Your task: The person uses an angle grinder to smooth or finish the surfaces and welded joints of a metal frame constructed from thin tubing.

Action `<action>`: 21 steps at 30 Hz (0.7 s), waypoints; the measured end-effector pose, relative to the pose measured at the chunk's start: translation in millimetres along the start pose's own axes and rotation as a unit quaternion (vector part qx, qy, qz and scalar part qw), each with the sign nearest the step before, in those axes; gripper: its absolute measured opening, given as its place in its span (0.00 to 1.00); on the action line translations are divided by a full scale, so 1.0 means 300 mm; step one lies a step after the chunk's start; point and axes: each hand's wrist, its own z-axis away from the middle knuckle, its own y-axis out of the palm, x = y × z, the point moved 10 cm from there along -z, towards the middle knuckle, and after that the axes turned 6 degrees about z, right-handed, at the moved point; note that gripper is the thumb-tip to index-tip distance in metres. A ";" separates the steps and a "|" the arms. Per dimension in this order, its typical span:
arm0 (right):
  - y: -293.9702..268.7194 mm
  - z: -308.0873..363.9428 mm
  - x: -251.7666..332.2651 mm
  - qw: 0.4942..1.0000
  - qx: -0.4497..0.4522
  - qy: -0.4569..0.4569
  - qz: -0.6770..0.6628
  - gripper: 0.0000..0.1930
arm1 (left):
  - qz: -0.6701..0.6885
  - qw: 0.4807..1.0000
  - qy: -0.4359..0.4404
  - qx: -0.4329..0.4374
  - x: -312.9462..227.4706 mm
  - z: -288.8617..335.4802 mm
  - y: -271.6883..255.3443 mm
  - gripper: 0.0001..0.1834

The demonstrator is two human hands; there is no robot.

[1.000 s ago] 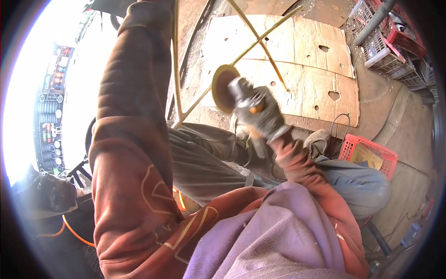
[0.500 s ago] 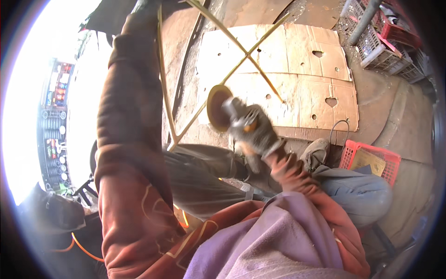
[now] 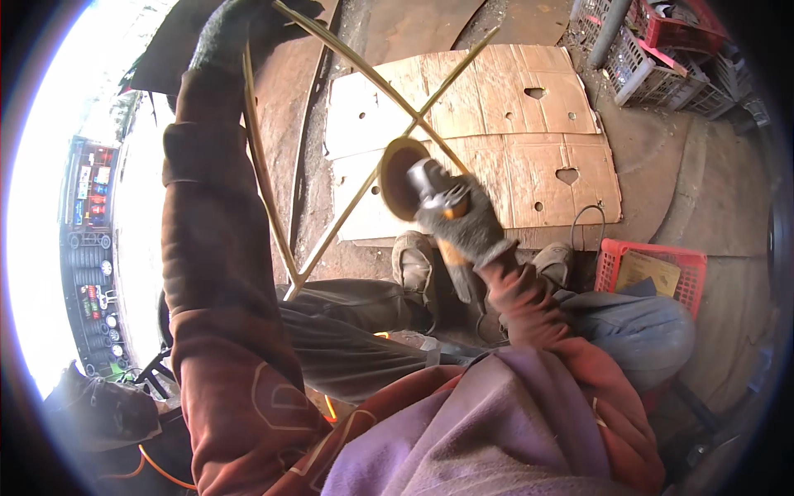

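"So, in the head view, where's your angle grinder (image 3: pixel 432 185)?"
"Over the near edge of the cardboard sheet (image 3: pixel 513 99), clamped in your gloved right hand's fingers (image 3: pixel 473 225), disc (image 3: pixel 397 178) beside the crossed metal frame (image 3: pixel 418 118)."
"Your left hand (image 3: pixel 231 37)?"
"At the frame's upper-left end; I cannot tell its finger grip."

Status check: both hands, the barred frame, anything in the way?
Right hand gripping grinder. Left hand at far end of frame. Crossed bars over cardboard sheet; disc hides part of one.
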 end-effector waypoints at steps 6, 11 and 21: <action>0.126 0.128 0.068 0.987 0.042 -0.062 0.140 0.29 | -0.008 1.000 -0.015 0.014 -0.061 0.004 0.038 0.15; -0.119 0.029 0.156 0.972 -0.031 0.021 0.232 0.28 | 0.000 0.998 -0.009 0.069 -0.082 0.019 0.165 0.14; -0.103 0.153 0.252 0.940 -0.005 0.021 0.341 0.30 | -0.021 0.986 0.051 0.160 -0.173 0.113 0.331 0.14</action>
